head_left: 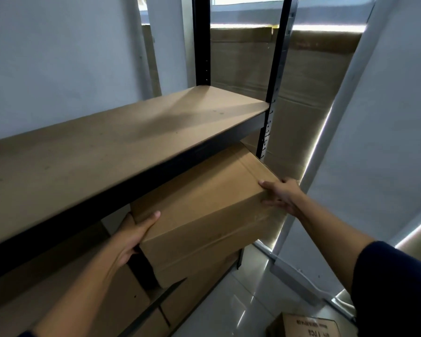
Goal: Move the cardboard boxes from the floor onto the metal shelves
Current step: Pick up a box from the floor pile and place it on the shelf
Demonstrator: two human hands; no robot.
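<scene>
Here we hold a plain brown cardboard box (pixel 204 203) in the middle of the frame, tilted, its far end tucked under the upper shelf board (pixel 122 142) and its near end sticking out toward us. The box is a long rectangular block with smooth matte faces, sharp folded edges and a faint seam line running across its top near the right end. Our left hand (pixel 134 234) grasps its lower left corner, thumb lying on the top face and fingers curled underneath. Our right hand (pixel 281 194) grips the right end, thumb along the top edge and fingers spread down the side face.

The shelf board above is a flat tan fibreboard panel, dull and slightly speckled, edged by a black metal rail (pixel 156 176) that runs diagonally from lower left to centre right. Two black metal uprights (pixel 276 76) with rows of small slots rise at the top centre. Below the held box, in the lower left, more cardboard boxes (pixel 122 295) sit on the lower level. Another box (pixel 304 325) with dark printed letters lies on the glossy pale tiled floor (pixel 241 302) at the bottom right. Large flat cardboard sheets (pixel 309 98) lean behind the uprights in the upper right.
</scene>
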